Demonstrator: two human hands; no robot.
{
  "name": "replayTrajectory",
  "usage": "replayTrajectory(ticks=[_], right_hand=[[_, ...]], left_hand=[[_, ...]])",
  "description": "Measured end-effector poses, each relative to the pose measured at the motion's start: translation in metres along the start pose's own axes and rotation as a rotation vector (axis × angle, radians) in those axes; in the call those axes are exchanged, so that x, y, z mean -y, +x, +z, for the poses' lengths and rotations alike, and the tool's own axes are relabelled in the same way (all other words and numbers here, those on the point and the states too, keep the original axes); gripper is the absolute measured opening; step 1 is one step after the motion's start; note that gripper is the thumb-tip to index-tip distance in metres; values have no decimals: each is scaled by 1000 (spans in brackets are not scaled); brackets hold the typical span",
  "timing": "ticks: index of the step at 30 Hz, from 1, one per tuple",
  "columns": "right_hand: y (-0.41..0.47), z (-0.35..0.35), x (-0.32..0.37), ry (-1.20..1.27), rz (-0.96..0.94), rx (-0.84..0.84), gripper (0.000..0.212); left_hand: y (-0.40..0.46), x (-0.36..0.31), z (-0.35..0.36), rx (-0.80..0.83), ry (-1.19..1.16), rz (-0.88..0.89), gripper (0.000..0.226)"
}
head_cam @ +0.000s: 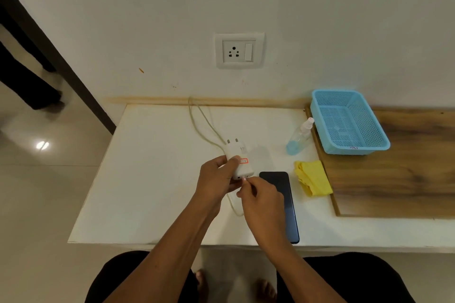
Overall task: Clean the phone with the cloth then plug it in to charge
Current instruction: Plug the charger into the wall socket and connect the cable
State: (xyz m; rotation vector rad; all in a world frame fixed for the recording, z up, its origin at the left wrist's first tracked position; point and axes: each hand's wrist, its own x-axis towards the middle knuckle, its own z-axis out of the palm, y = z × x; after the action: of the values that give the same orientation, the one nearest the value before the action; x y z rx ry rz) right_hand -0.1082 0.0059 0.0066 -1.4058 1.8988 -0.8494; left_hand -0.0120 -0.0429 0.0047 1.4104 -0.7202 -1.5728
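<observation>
Glossy phone (pixel 283 194); yellow cloth (pixel 313 178); perforated plastic basket (pixel 349 123).

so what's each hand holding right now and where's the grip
Left hand grips the white charger adapter around its body, pins pointing away. Right hand pinches the cable's plug end at the adapter's port.

The phone (pixel 283 202) is a dark, glossy slab lying flat, screen blank, near the front edge of the white table (pixel 152 179), its long axis running roughly 12 to 6 o'clock; its left side is partly hidden. The yellow cloth (pixel 313 177) lies crumpled just beside it at 2 o'clock. The white charger adapter (pixel 237 157) is at the phone's 10 o'clock, its two pins pointing toward 12 o'clock, a small red-bordered label on its side. Its pale cable (pixel 200 119) loops away across the table toward 11 o'clock.
</observation>
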Motion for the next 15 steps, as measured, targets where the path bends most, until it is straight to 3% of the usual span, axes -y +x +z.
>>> replayTrajectory(ticks=[4, 7, 10, 15], right_hand=[[12, -7, 0, 361, 287, 19, 16], [23, -12, 3, 550, 415, 143, 27], [30, -14, 7, 628, 444, 287, 34], [43, -18, 14, 685, 392, 328, 29]], left_hand=[[0, -3, 1, 13, 32, 19, 19], [0, -6, 0, 45, 64, 43, 18], [-3, -9, 1, 84, 123, 73, 21], [-2, -11, -2, 78, 122, 112, 27]])
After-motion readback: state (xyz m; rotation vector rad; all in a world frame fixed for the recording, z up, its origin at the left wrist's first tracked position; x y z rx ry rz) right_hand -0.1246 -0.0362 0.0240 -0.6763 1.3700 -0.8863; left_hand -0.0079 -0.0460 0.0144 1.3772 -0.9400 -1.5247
